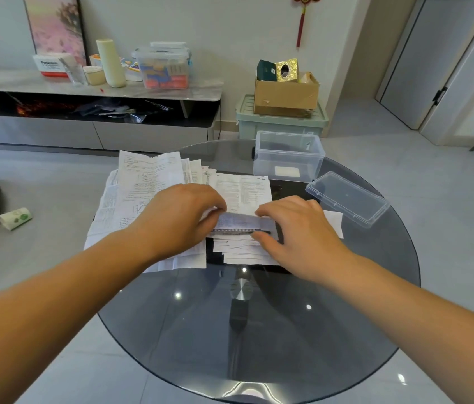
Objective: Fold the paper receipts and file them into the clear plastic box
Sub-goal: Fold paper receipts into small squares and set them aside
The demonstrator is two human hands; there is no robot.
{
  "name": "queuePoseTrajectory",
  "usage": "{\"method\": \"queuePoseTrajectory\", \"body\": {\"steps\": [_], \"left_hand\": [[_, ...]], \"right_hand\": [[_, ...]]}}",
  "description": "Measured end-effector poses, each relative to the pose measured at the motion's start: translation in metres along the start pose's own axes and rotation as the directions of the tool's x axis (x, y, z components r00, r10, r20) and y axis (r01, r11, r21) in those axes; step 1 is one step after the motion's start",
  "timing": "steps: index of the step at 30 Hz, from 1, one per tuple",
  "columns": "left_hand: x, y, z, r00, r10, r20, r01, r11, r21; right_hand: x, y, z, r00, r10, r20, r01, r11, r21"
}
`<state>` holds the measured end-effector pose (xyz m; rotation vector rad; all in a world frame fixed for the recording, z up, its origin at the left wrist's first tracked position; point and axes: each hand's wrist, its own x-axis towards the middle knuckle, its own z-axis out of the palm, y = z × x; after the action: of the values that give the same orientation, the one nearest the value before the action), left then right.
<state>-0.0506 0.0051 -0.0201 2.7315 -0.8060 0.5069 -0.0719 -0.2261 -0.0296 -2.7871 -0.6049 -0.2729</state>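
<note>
A loose pile of white paper receipts [145, 185] is spread over the far half of the round glass table [259, 330]. My left hand [177, 220] and my right hand [296, 228] pinch the two ends of one receipt [238, 221], which is bent over along its length above a small stack of receipts [241, 252]. The clear plastic box [288, 156] stands open at the table's far right, with a white slip on its bottom. Its clear lid [346, 198] lies on the table to the right of my right hand.
A crumpled paper wad [14, 218] lies on the floor at the left. Behind the table are a low TV cabinet [93, 91] with clutter, a green storage bin [279, 121] with a cardboard box [285, 94] on top, and a door [433, 59] at the right.
</note>
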Motion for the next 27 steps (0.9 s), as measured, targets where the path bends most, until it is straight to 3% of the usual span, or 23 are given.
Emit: {"method": "queuePoseTrajectory", "body": {"steps": [2, 5, 9, 15, 21, 27], "left_hand": [[-0.002, 0.005, -0.009, 0.998, -0.042, -0.053, 0.038, 0.996, -0.082], [-0.014, 0.019, -0.024, 0.999, -0.053, -0.006, 0.051, 0.983, -0.174], [-0.056, 0.045, -0.035, 0.984, -0.018, 0.178, 0.058, 0.973, -0.223], [-0.096, 0.069, -0.025, 0.883, 0.076, 0.462, 0.042, 0.97, -0.239], [-0.104, 0.065, -0.019, 0.88, 0.124, 0.459, 0.065, 0.925, -0.375], [-0.104, 0.059, -0.021, 0.862, 0.069, 0.503, 0.206, 0.858, -0.471]], "right_hand": [[-0.002, -0.001, -0.007, 0.999, 0.004, -0.034, -0.003, 0.999, 0.04], [-0.013, -0.003, -0.021, 0.997, -0.033, -0.064, 0.042, 0.989, 0.142], [-0.052, -0.006, -0.029, 0.988, -0.108, 0.109, 0.085, 0.977, 0.197], [-0.104, -0.006, -0.018, 0.936, -0.202, 0.288, 0.156, 0.972, 0.173], [-0.123, -0.012, -0.011, 0.941, -0.242, 0.237, 0.229, 0.97, 0.08], [-0.125, -0.012, -0.007, 0.952, -0.256, 0.166, 0.24, 0.964, 0.11]]}}
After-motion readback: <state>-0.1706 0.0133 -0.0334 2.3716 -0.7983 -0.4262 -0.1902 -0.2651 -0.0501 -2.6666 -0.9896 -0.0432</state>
